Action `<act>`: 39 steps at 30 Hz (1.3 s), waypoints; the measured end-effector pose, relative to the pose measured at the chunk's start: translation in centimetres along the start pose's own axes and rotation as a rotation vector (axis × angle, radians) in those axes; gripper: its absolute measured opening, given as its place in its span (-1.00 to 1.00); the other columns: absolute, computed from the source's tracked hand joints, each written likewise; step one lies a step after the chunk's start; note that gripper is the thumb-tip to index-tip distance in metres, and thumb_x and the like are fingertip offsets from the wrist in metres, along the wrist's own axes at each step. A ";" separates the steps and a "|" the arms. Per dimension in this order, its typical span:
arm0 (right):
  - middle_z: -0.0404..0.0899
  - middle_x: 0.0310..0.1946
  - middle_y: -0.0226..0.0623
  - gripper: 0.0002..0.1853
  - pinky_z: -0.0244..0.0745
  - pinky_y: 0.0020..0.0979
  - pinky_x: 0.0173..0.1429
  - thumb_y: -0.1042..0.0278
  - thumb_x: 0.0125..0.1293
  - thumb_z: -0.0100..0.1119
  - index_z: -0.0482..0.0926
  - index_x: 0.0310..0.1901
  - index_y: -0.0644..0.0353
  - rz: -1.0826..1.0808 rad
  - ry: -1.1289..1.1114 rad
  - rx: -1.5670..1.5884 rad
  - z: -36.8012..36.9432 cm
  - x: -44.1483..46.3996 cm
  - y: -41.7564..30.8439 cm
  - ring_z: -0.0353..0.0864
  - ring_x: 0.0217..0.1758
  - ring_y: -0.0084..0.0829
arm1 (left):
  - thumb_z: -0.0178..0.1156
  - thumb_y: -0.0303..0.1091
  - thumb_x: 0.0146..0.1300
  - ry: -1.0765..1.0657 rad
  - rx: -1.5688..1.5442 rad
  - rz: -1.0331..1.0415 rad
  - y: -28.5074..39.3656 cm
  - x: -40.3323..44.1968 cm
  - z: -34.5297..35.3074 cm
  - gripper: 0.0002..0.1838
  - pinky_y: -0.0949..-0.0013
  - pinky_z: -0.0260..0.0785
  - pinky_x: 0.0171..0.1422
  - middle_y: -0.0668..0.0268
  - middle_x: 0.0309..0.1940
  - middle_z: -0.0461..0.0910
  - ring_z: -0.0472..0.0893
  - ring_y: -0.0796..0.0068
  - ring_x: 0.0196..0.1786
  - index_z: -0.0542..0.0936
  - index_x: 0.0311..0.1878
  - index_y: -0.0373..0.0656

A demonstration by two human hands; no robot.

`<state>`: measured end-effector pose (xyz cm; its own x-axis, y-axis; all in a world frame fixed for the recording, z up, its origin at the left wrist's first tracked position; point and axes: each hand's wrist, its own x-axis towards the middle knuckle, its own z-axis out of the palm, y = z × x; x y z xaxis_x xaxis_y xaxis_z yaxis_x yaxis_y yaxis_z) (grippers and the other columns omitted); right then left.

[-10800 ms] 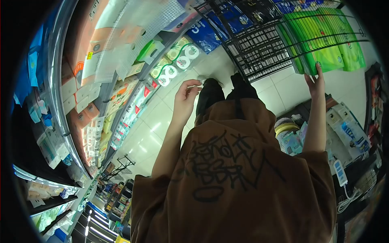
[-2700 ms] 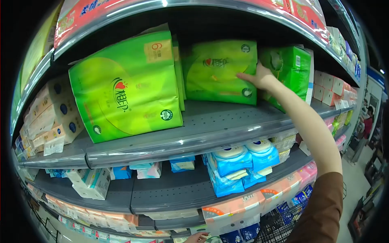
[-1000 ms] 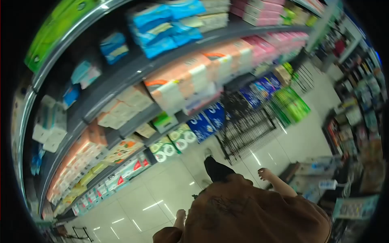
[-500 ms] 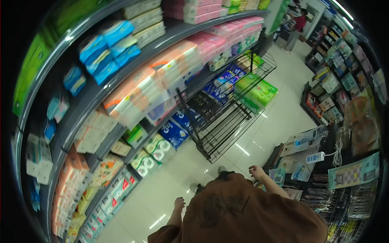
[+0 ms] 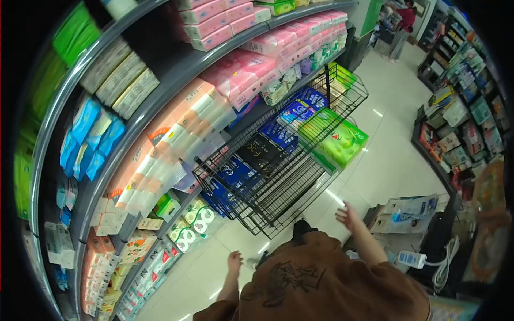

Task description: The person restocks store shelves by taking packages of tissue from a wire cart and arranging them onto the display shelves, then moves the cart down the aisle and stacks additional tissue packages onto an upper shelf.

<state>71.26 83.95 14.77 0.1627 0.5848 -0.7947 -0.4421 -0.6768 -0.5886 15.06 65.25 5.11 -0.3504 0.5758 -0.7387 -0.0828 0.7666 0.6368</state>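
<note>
My left hand [image 5: 234,261] hangs low over the tiled floor, left of my brown shirt [image 5: 300,278]; its fingers are loosely curled and too small to make out clearly. My right hand [image 5: 348,215] is raised to the right of my body, fingers spread, with nothing in it. In front of both hands stands a black wire cart [image 5: 278,208], which neither hand touches. Just past the cart sits a large green tissue pack [image 5: 336,140]. Blue packs [image 5: 235,179] and a black pack [image 5: 261,152] show through and beside the cart's wires.
Curved shelves [image 5: 176,59] with pink packs [image 5: 243,75], blue wipes packs [image 5: 88,139] and peach tissue packs [image 5: 179,125] run along the left. On the right are a display rack [image 5: 455,128] and a white power strip [image 5: 411,259]. A person [image 5: 405,21] stands far down the aisle.
The view has moved forward along the shelves, and the cart now appears larger and closer. My right hand is a little higher, its fingers spread. The green packs no longer have a hand on them.
</note>
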 end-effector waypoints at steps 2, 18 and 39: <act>0.23 0.45 0.07 -0.06 0.37 0.09 0.38 -0.26 0.30 0.27 0.16 0.51 0.17 -0.049 0.040 -0.049 1.4 4.0 -5.4 0.37 0.39 0.05 | 0.13 -0.21 0.50 -0.067 -0.040 0.012 1.6 -1.7 3.7 -0.63 0.23 0.54 0.02 0.24 0.12 0.63 0.68 0.31 0.02 0.49 0.28 -0.10; 0.31 0.41 -0.17 0.02 0.53 0.16 0.19 -0.03 0.21 0.44 -0.03 0.56 -0.15 -0.082 -0.003 -0.131 5.0 6.4 -17.0 0.46 0.35 -0.02 | 0.12 -0.13 0.53 -0.206 -0.030 0.001 14.2 -4.6 15.2 -0.55 0.20 0.47 0.22 0.25 0.27 0.55 0.60 0.30 0.20 0.45 0.36 -0.11; 0.50 0.32 -0.22 -0.10 0.42 -0.34 0.33 -0.09 0.29 0.34 0.23 0.53 0.22 0.070 -0.620 -0.590 5.9 3.4 -14.6 0.54 0.29 -0.34 | 0.12 0.12 0.45 -0.629 -0.339 -0.302 20.6 -3.3 19.2 -0.22 0.17 0.19 0.56 0.18 0.47 0.37 0.38 0.24 0.48 0.21 0.56 -0.17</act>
<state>73.07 98.48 21.57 -0.4356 0.5551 -0.7086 0.1258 -0.7419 -0.6586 32.41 84.64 16.41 0.3203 0.4866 -0.8128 -0.4073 0.8454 0.3456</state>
